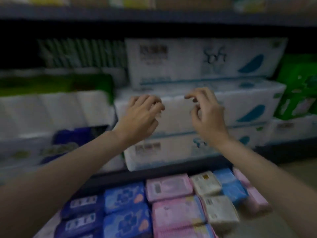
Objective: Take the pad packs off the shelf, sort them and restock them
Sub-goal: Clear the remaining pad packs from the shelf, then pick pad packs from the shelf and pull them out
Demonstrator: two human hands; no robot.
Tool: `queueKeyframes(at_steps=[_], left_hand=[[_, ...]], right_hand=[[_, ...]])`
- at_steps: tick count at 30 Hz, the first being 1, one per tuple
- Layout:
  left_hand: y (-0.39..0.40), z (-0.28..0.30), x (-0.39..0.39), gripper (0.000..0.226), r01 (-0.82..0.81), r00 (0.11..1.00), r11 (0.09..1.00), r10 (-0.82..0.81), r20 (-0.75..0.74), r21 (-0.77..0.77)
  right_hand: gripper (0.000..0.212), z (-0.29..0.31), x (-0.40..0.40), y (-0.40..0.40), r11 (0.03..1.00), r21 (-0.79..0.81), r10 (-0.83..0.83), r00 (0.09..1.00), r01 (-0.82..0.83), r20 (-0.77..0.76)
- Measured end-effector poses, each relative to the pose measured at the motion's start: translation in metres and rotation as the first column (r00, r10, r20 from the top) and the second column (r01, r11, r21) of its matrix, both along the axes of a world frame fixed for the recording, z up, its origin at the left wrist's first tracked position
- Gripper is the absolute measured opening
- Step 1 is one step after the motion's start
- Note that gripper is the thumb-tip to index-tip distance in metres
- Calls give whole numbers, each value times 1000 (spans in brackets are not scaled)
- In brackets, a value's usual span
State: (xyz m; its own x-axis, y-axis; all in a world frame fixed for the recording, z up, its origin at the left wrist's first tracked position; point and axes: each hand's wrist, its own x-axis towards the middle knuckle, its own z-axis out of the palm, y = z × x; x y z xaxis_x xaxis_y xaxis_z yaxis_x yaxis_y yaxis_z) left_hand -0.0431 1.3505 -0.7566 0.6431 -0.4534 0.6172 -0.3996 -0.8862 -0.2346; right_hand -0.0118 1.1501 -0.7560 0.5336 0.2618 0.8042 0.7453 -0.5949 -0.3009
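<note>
Pad packs lie in rows below the shelf front: dark blue packs (80,213), light blue flowered packs (126,208), pink packs (173,200), cream packs (214,198), a bright blue pack (229,184) and pale pink packs (252,194). My left hand (139,119) and my right hand (205,115) are both raised in front of a stack of large white packs (240,102) on the shelf. The fingers of each hand are loosely curled and hold nothing. The picture is blurred.
The dark shelf edge (137,176) runs above the pad packs. White roll packs (56,109) with a green top stand at the left, green packs (298,93) at the right. Another shelf board (154,14) spans the top. A beige floor (295,170) shows at the right.
</note>
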Motion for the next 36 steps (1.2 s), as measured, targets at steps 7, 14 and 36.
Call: queueKeyframes(at_steps=[7,14,36], left_hand=[[129,137,-45,31,-180,915,946,261,307,-268],[220,211,-70,30,-335,820,893,433,374,-300],[309,244,0,40,-627,701,600,713,-23,-497]], right_hand=[[31,129,-4,121,988,-40,151,913,-146,378],[32,213,7,208,991,-125,103,892,-52,440],[86,300,146,438,632,-773,-264,920,-64,-291]])
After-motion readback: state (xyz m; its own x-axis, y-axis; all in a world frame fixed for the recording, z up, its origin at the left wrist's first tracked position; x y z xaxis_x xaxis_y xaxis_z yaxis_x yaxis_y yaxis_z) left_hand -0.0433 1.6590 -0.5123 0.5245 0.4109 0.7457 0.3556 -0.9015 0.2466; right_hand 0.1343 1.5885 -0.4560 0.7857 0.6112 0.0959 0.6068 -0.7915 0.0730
